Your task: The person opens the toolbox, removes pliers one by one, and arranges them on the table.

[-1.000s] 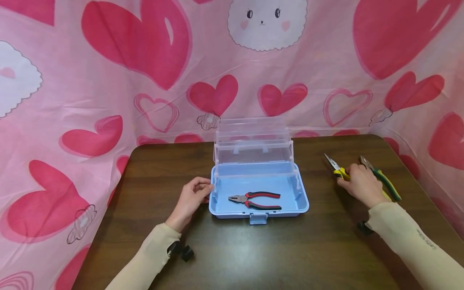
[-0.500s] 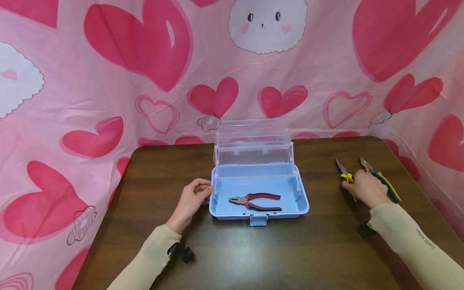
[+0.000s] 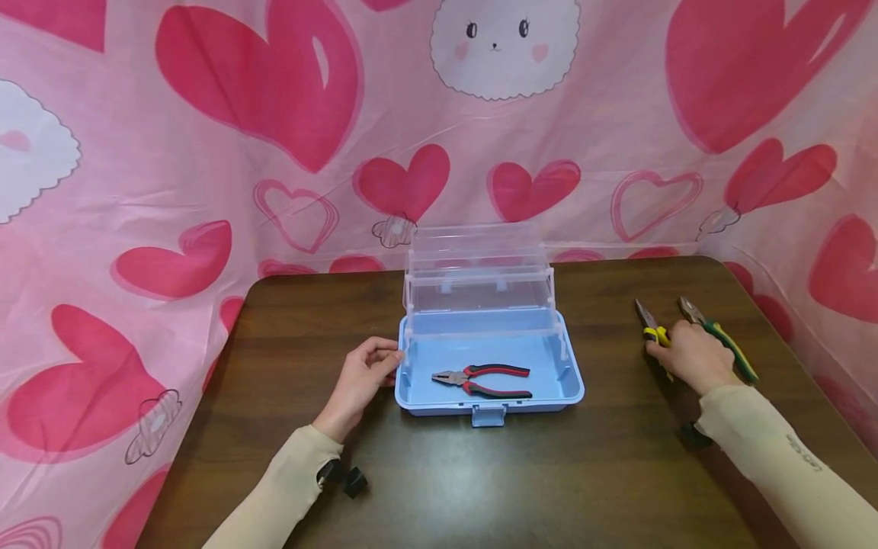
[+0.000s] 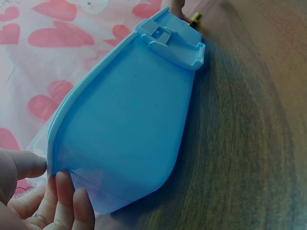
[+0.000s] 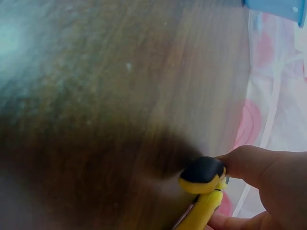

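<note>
My left hand (image 3: 363,381) pinches the left rim of a light blue toolbox (image 3: 439,409), thumb on one side of the rim and fingers on the other in the left wrist view. Inside the toolbox lie combination pliers (image 3: 449,377) with red and black handles, jaws toward the left. At the right side of the table, my right hand (image 3: 696,358) grips yellow and black needle-nose pliers (image 3: 648,320), whose tips point away from me. The right wrist view shows the end of a yellow and black handle (image 5: 199,177) beside the thumb; the hand covers much of the tool.
Green and yellow pliers (image 3: 730,347) lie just right of my right hand. The toolbox's clear lid and trays (image 3: 480,263) stand raised at the back, and its latch (image 3: 488,415) hangs at the front. Behind the brown table (image 3: 446,488) hangs a pink heart-print cloth (image 3: 309,213).
My right hand has shifted slightly to the right with the needle-nose pliers, and their tips have moved right too. The left hand and toolbox stay in place.
</note>
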A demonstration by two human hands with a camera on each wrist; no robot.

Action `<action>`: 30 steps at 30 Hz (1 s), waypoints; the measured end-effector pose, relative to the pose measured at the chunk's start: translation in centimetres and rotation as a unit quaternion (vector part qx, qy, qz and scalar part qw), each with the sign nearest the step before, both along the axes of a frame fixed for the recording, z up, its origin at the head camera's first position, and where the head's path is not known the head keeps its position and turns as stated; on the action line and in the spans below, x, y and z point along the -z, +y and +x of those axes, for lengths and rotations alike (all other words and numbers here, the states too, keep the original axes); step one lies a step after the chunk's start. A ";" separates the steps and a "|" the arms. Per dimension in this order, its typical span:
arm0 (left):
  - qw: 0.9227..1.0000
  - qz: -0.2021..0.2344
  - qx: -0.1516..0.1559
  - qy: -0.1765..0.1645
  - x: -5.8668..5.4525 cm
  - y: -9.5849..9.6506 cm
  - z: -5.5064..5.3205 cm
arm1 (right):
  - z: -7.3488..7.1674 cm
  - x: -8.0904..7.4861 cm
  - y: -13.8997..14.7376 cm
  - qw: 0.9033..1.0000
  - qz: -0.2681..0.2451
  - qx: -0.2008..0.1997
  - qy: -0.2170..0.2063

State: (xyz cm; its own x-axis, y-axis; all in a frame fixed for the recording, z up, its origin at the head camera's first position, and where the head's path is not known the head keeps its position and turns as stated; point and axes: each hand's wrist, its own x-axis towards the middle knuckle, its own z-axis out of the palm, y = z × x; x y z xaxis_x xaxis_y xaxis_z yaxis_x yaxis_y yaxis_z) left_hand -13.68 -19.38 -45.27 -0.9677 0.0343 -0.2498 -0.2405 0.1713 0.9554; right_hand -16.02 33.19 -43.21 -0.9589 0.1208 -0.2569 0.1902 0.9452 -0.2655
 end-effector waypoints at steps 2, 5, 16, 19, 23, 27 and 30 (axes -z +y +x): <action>1.000 0.000 0.000 0.000 0.0 0.0 0.0 | 0.0 0.0 0.0 1.000 0.001 -0.001 0.005; 1.000 -0.002 0.000 0.002 0.0 -0.1 0.0 | 0.1 -0.2 0.1 1.000 0.005 -0.003 0.008; 1.000 0.003 0.000 0.009 -0.1 -0.1 0.0 | 0.0 -0.2 0.7 1.000 0.015 -0.015 0.016; 1.000 0.005 0.000 0.008 -0.1 -0.1 0.0 | 0.0 -0.2 0.7 0.999 0.013 -0.019 0.029; 1.000 0.005 0.001 0.006 0.0 -0.1 0.0 | 0.1 -0.3 0.7 0.998 0.015 -0.033 0.056; 1.000 0.006 0.002 0.004 0.1 -0.1 0.0 | 0.2 -0.7 0.2 0.996 0.019 -0.045 0.071; 1.000 0.006 0.002 0.003 0.1 0.0 0.0 | 0.4 -1.2 -0.6 0.996 0.018 -0.045 0.073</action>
State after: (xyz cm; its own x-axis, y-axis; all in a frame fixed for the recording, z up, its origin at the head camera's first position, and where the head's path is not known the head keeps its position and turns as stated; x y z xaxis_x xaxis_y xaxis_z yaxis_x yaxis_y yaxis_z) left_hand -13.70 -19.40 -45.38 -0.9690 0.0422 -0.2435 -0.2340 0.1600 0.9590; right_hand -15.67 32.64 -42.03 -0.9929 0.0394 -0.1118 0.0666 0.9659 -0.2503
